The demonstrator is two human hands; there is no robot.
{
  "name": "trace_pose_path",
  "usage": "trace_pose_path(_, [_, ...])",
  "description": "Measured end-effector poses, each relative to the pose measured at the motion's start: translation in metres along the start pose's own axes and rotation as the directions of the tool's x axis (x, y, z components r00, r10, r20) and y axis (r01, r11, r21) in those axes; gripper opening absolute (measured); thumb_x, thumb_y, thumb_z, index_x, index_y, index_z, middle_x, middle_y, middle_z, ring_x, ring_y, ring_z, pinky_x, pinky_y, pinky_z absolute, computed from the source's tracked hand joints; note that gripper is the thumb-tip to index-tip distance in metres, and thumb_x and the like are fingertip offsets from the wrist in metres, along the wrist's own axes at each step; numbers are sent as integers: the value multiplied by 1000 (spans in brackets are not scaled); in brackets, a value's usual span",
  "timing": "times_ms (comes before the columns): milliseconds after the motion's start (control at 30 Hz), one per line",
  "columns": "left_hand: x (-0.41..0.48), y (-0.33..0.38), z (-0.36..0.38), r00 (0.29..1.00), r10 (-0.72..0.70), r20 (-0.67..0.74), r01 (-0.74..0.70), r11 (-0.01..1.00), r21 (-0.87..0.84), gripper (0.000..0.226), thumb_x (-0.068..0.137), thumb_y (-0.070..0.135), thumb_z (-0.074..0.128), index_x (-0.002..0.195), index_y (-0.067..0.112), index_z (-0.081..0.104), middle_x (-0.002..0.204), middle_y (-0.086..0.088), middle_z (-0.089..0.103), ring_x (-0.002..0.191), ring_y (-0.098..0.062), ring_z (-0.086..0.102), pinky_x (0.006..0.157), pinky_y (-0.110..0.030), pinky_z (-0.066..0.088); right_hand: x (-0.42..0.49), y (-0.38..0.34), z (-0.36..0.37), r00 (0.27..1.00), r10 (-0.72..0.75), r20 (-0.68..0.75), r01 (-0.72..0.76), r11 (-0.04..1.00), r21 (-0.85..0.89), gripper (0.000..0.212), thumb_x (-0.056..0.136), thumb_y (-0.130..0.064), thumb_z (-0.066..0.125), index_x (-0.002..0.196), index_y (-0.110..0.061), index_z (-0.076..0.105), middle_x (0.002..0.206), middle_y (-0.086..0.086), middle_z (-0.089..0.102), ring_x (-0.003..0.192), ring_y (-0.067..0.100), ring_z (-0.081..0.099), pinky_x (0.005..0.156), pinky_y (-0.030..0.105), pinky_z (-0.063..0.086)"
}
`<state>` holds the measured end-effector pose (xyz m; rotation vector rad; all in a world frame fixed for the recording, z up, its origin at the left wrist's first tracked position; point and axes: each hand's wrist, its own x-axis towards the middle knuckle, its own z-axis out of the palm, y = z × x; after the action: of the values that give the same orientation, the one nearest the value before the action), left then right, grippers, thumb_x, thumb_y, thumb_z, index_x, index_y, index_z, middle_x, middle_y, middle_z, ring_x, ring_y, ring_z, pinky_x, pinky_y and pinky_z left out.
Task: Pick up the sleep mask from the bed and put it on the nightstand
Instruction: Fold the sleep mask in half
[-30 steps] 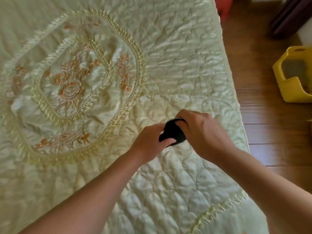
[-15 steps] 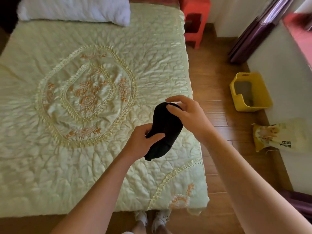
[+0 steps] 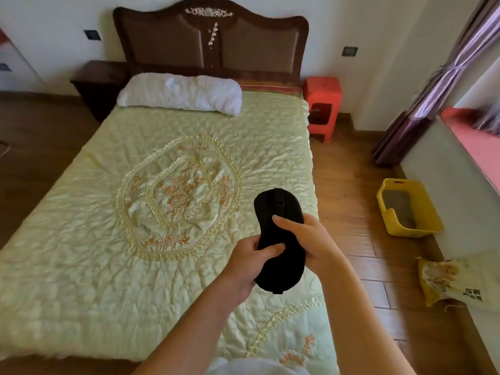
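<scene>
The black sleep mask (image 3: pixel 280 209) is lifted off the bed (image 3: pixel 108 266), spread lengthwise above the bed's right side. My left hand (image 3: pixel 247 262) grips its lower left edge, thumb across the fabric. My right hand (image 3: pixel 311 239) holds its right side, with the forefinger lying over the middle. A dark wooden nightstand (image 3: pixel 98 79) stands at the far left of the headboard, well away from both hands. The mask's strap runs along its upper half.
A white pillow (image 3: pixel 181 93) lies at the head of the bed. A red plastic stool (image 3: pixel 322 104) stands at the bed's far right corner. On the wooden floor to the right sit a yellow basket (image 3: pixel 408 209) and a printed bag (image 3: pixel 449 280). Purple curtains (image 3: pixel 433 90) hang by the window.
Both hands raised the mask off the quilt and unfolded it from a bunched wad to its full length. The view pulled back and tilted up, showing the headboard and nightstand.
</scene>
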<state>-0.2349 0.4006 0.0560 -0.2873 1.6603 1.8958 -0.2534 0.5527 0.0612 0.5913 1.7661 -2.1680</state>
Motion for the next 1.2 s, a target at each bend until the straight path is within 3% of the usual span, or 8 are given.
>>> trace_pose_path(233, [-17, 6, 5, 996, -84, 6, 84, 993, -80, 25, 86, 24, 71, 108, 10, 72, 100, -11, 78, 91, -28, 74, 59, -32, 56, -8, -15, 7, 986, -164, -33, 150, 954, -260, 11, 87, -11, 76, 98, -12, 76, 93, 11, 81, 87, 23, 79, 79, 39, 65])
trace_pose_path(333, [-19, 10, 7, 997, -74, 4, 74, 991, -113, 26, 87, 23, 70, 107, 7, 73, 99, -12, 78, 89, -28, 75, 58, -30, 56, -10, -19, 10, 958, -284, -50, 242, 885, -397, 6, 88, -15, 76, 91, -20, 74, 83, -2, 80, 76, 10, 77, 62, 22, 61])
trace_pose_path(433, [-17, 11, 6, 997, -70, -15, 68, 990, -127, 26, 87, 20, 69, 106, 3, 73, 100, -17, 77, 86, -30, 74, 56, -31, 55, -13, -21, 12, 912, -410, 4, 367, 811, -456, 16, 87, -13, 76, 84, -28, 72, 75, -10, 78, 74, 6, 76, 61, 20, 58])
trace_pose_path(567, [-15, 15, 2, 995, -80, -50, 71, 984, -161, 23, 88, 14, 67, 104, -2, 72, 93, -18, 77, 75, -27, 74, 50, -28, 51, -22, -12, 12, 862, -501, 75, 472, 741, -477, 19, 86, -10, 78, 96, -26, 78, 88, -12, 79, 89, 5, 73, 77, 22, 58])
trace_pose_path(767, [-11, 16, -9, 993, -92, -75, 71, 967, -243, 18, 94, 7, 53, 90, 2, 69, 73, -12, 69, 57, -20, 66, 47, -27, 50, -27, 11, 4, 604, -720, 341, 712, 296, -637, 50, 70, 17, 77, 102, -20, 82, 110, -17, 73, 114, 19, 61, 95, 25, 51])
trace_pose_path(967, [-12, 12, -27, 987, -152, 55, 158, 842, -515, 40, 95, 28, 44, 100, -3, 69, 83, -19, 71, 73, -29, 67, 64, -36, 56, -27, 21, 4, 611, -689, 389, 670, 189, -718, 57, 75, 15, 54, 112, -20, 79, 125, -7, 73, 126, 26, 57, 100, 34, 49])
trace_pose_path(1100, [-16, 7, -32, 987, -106, 118, 152, 844, -515, 45, 91, 36, 60, 108, -3, 71, 100, -24, 73, 92, -34, 68, 88, -41, 53, -33, 23, 6, 640, -649, 410, 655, 183, -733, 59, 81, 10, 43, 119, -22, 75, 132, -7, 69, 136, 22, 51, 105, 33, 47])
trace_pose_path(1200, [-21, 5, -29, 989, -52, 135, 108, 888, -447, 36, 76, 19, 71, 106, -1, 70, 95, -17, 75, 87, -26, 72, 75, -31, 60, -39, 23, 7, 653, -642, 401, 650, 205, -732, 60, 85, 10, 42, 129, -22, 68, 141, -5, 63, 140, 18, 46, 109, 31, 42])
